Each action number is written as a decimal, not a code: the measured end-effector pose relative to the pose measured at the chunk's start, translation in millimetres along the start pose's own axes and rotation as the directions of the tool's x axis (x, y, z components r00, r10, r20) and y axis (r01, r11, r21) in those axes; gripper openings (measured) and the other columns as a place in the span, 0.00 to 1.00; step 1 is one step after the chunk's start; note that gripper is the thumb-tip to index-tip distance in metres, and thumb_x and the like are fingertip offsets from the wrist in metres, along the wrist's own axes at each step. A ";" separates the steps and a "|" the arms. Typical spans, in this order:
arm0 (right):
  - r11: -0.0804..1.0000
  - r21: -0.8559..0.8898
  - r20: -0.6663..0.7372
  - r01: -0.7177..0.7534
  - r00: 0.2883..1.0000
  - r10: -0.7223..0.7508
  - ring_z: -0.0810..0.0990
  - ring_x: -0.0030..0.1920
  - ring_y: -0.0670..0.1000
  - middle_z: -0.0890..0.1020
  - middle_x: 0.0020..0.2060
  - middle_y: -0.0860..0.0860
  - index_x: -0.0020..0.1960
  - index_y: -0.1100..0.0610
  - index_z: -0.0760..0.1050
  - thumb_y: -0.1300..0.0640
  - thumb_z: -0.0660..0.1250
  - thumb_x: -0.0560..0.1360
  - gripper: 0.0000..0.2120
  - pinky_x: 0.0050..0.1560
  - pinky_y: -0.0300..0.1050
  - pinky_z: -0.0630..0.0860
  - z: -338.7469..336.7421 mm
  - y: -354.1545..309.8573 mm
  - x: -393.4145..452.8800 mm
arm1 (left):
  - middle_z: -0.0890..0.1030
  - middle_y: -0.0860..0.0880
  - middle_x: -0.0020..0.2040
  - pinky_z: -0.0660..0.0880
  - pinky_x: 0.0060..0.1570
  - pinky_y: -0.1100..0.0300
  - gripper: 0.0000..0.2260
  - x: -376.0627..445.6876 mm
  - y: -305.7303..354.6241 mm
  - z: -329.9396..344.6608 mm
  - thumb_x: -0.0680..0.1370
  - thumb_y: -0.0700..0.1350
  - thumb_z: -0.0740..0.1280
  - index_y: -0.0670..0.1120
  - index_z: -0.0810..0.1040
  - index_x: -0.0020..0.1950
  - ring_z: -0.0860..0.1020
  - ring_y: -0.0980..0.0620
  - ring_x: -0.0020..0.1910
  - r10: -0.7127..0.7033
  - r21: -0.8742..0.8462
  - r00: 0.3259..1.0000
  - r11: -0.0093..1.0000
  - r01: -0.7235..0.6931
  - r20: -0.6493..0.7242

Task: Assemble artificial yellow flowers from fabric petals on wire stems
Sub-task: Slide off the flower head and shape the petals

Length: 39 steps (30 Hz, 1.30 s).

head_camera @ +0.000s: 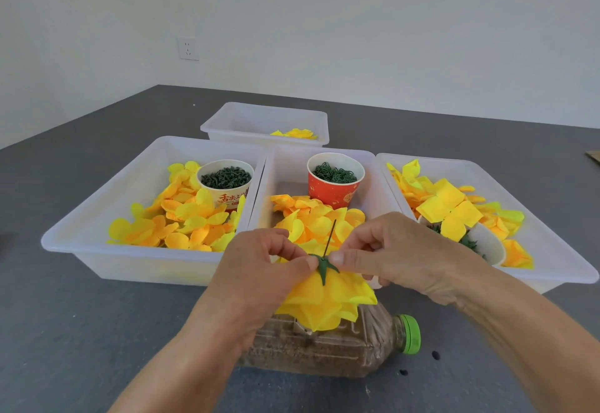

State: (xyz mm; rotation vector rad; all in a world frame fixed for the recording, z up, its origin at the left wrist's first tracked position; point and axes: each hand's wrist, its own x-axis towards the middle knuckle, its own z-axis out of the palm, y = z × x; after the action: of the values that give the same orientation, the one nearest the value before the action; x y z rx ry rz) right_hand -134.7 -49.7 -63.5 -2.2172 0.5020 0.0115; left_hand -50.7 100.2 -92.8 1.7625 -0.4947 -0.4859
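Taking the sand-filled bottle (328, 347) lying on its side at the near edge of the table (81, 331) as the landmark, the work looks well along for this one flower and barely begun for the batch. Beyond the bottle stand three white trays side by side: the left tray (97, 211) and the middle tray (285, 172) are heaped with loose yellow-orange petals, and the right tray (552, 250) holds petals and larger square yellow pieces, so plenty of stock is left. A fourth tray (259, 120), farthest from the bottle, holds only a small yellow pile, perhaps finished pieces; I cannot tell.

Directly above the bottle is the flower (328, 299), its layered yellow petals already stacked head-down, with a green calyx (326, 266) seated on top and the thin wire stem (330, 237) rising from it. The left hand (259, 269) pinches the calyx between thumb and fingertips; the right hand (389, 250) pinches it at the stem's base from the other side. I judge that what is left is pressing the calyx home.

Writing: the pale cup (227, 182) of dark green bits, beyond and left of the bottle, carries red Chinese characters, "舌尖上" legible. The red cup (334, 185) of green rings has gold print too small to read.
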 end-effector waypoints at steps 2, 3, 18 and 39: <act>0.999 0.035 0.039 -0.039 0.999 0.037 0.72 0.31 0.45 0.75 0.29 0.50 0.43 0.62 0.81 0.50 0.72 0.70 0.14 0.33 0.37 0.71 -1.8 -1.0 -0.8 | 0.78 0.54 0.59 0.69 0.62 0.49 0.05 -0.2 0.5 -0.6 0.68 0.41 0.75 0.47 0.82 0.32 0.73 0.53 0.60 -0.011 -0.009 1.000 1.000 0.011 0.013; 0.996 0.066 0.059 -0.060 0.997 0.056 0.73 0.31 0.45 0.75 0.29 0.51 0.42 0.62 0.81 0.52 0.72 0.70 0.12 0.32 0.36 0.71 -2.2 -1.6 -1.1 | 0.78 0.54 0.59 0.69 0.62 0.49 0.05 -0.6 0.8 -0.8 0.68 0.41 0.75 0.47 0.82 0.32 0.72 0.53 0.60 -0.012 -0.009 1.000 1.000 0.012 0.019; 0.963 0.049 -0.047 0.264 0.964 -0.262 0.79 0.41 0.50 0.83 0.38 0.50 0.36 0.49 0.82 0.61 0.76 0.67 0.07 0.44 0.44 0.76 8.3 -6.0 -2.0 | 0.77 0.55 0.60 0.69 0.62 0.45 0.11 5.4 3.2 -1.4 0.68 0.37 0.73 0.48 0.78 0.28 0.74 0.49 0.60 0.068 0.121 0.995 0.990 -0.076 0.067; 0.928 -0.080 -0.178 0.363 0.911 -0.371 0.80 0.39 0.41 0.83 0.37 0.44 0.44 0.49 0.84 0.63 0.75 0.67 0.10 0.44 0.37 0.77 8.7 10.7 -15.0 | 0.78 0.56 0.56 0.70 0.58 0.53 0.06 3.1 -5.2 -0.6 0.68 0.41 0.74 0.49 0.81 0.33 0.73 0.55 0.59 0.110 0.104 0.994 0.989 -0.110 0.003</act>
State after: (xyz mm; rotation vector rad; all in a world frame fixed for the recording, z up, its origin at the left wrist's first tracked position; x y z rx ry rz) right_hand -150.9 -44.0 -74.4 -2.3375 0.1784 -0.3955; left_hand -47.4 100.2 -97.9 1.8234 -0.6216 -0.3859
